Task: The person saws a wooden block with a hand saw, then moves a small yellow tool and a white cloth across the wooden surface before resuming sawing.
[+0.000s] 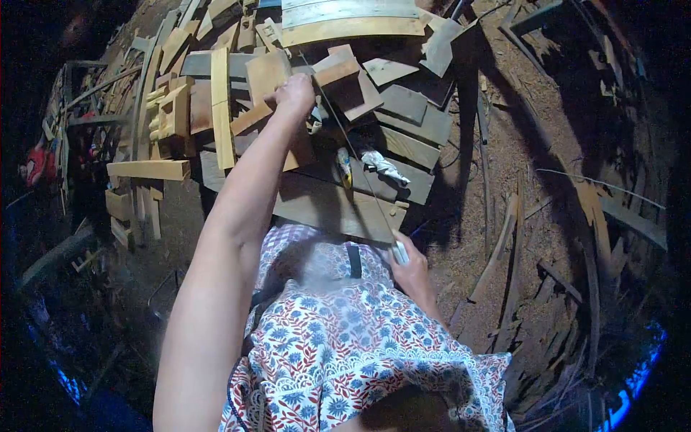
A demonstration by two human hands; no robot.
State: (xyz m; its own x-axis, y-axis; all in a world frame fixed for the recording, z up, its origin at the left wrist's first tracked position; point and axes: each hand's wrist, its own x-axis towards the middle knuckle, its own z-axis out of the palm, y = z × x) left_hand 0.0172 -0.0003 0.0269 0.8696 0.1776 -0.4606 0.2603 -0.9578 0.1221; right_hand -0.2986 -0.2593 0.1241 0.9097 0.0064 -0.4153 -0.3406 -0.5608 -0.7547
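Note:
My right hand (410, 271) is closed around the pale handle of a hand saw, low by my lap. The long thin saw blade (353, 147), seen edge-on, slants up and left across the workbench to beside my left hand. With the arm stretched far forward, my left hand (294, 95) is closed on a wooden block (268, 74), its fingers partly hidden by the back of the hand. Right of the blade lies another wood piece (337, 72). A yellow-tipped tool (345, 169) and a crumpled white wrapper (385, 168) rest on the bench boards (335, 209) nearer to me.
Offcuts and shaped wooden pieces (171, 115) crowd the left of the bench. A slatted panel of planks (353, 25) lies at the far end. On the right, long wood strips (497, 252) are strewn over the sawdust-covered ground (533, 129).

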